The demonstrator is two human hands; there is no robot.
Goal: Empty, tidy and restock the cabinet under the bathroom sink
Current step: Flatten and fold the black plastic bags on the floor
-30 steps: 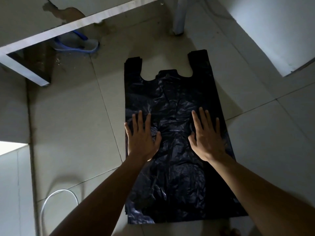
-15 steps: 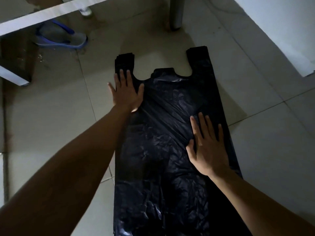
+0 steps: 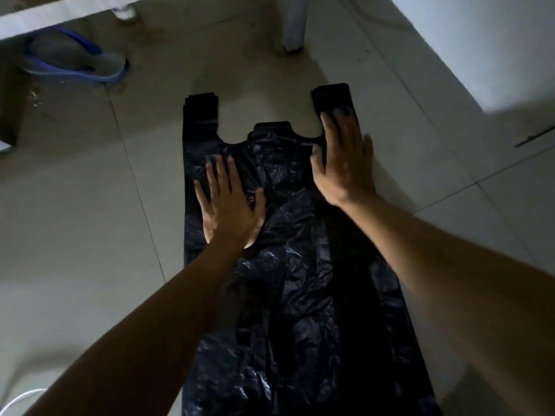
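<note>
A black plastic carrier bag is observed lying flat on the tiled floor, with its handles pointing away from the person. The left hand is laid palm down on the bag's upper left part, fingers straight and slightly spread, nothing gripped; the left handle lies just beyond its fingertips. The right hand is likewise flat and extended, pressed on the bag's upper right edge, fingertips reaching onto the base of the right handle; these fingertips are blurred. The bag's crumpled body runs back between both forearms. A blue flip-flop is noted well beyond and left of the left hand. A white post stands beyond the right hand, apart from the bag.
</note>
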